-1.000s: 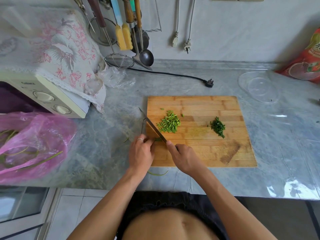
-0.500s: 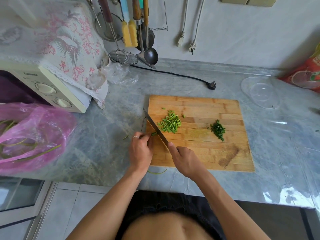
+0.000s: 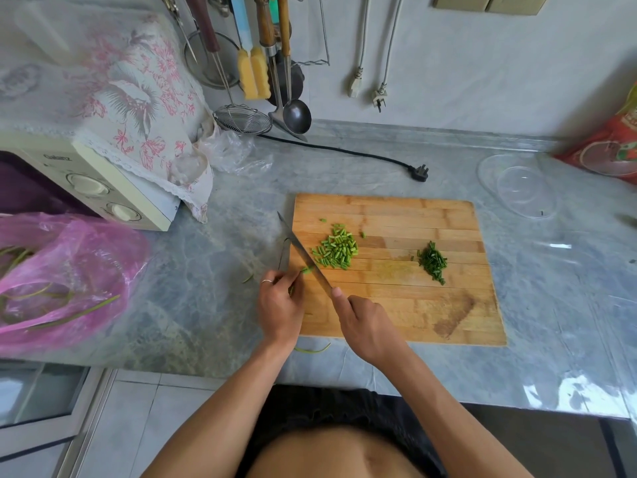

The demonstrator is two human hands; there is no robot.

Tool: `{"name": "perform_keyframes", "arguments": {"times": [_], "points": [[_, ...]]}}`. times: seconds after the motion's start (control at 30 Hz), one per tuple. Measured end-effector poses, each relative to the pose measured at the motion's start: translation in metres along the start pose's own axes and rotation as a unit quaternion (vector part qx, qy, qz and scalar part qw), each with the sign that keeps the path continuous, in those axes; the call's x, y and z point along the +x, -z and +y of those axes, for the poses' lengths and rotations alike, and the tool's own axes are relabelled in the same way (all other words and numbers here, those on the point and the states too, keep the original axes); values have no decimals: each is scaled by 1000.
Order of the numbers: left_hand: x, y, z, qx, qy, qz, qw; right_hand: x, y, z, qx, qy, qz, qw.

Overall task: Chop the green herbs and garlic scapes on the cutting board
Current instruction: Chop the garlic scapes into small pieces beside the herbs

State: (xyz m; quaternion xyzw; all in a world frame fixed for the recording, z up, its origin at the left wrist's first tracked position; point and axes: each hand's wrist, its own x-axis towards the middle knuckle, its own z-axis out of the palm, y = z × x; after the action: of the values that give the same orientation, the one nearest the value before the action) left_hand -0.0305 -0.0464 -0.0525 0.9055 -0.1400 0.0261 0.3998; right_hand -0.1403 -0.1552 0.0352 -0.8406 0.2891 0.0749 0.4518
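Head view showed the right hand [image 3: 368, 326] wrapped round the handle of a knife [image 3: 303, 257], index finger laid along the spine, blade slanting across the left edge of the cutting board [image 3: 448, 315]. Left hand [image 3: 279, 305], fingers curled, pinched a short stub of garlic scape [image 3: 306, 270] right against the blade. Cut scape pieces [image 3: 336, 248] sat in a pile just beyond the knife; chopped herbs [image 3: 432, 262] lay in a smaller pile further right, well apart.

Risks, as judged: the stub was short, so the left fingertips sat very near the edge and a nick looked likely if they did not tuck back. Cutting happened at the board's left rim, so pieces could roll onto the counter [image 3: 213, 270]. A stray stem [image 3: 312, 350] already lay off the board at its near edge.
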Motion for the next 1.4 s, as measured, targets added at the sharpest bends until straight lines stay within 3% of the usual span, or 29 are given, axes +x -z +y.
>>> {"name": "perform_keyframes", "arguments": {"times": [0.13, 0.17, 0.2, 0.23, 0.27, 0.33, 0.37, 0.47, 0.73, 0.9, 1.13, 1.4], "points": [[-2, -1, -1, -6, -4, -2, 1000, -5, -3, 2, -11, -44, -14, 999], [-2, -1, -1, -5, -4, -3, 1000, -8, -1, -3, 9, -23, -4, 1000], [-2, -1, 0, -4, -4, -5, 1000, -5, 4, -4, 59, -56, -33, 996], [-2, -1, 0, 0, -6, -7, 1000, -5, 6, -1, 50, -55, -51, 996], [-2, -1, -1, 6, -8, -9, 1000, -8, 1, 3, 6, -5, -6, 1000], [-2, 0, -2, 23, -13, -15, 1000, -4, 0, -4, 16, -33, -10, 999], [-2, 0, -2, 31, -16, -20, 999, -5, -4, 0, -34, -20, 15, 999], [-1, 0, -4, 41, -22, -33, 998, -5, -10, 5, -104, -10, -4, 995], [-1, 0, -5, 46, -27, -41, 998, 6, -16, -8, -127, -29, -31, 991], [-2, 1, -3, 35, -11, -43, 998, 1, -14, -8, -114, -51, -34, 992], [-3, 5, -2, 68, -92, -34, 993, 10, -8, -5, 16, -84, -2, 996], [10, 10, -7, 65, -96, -66, 991, 15, 4, 4, -10, -53, 22, 998]]}}
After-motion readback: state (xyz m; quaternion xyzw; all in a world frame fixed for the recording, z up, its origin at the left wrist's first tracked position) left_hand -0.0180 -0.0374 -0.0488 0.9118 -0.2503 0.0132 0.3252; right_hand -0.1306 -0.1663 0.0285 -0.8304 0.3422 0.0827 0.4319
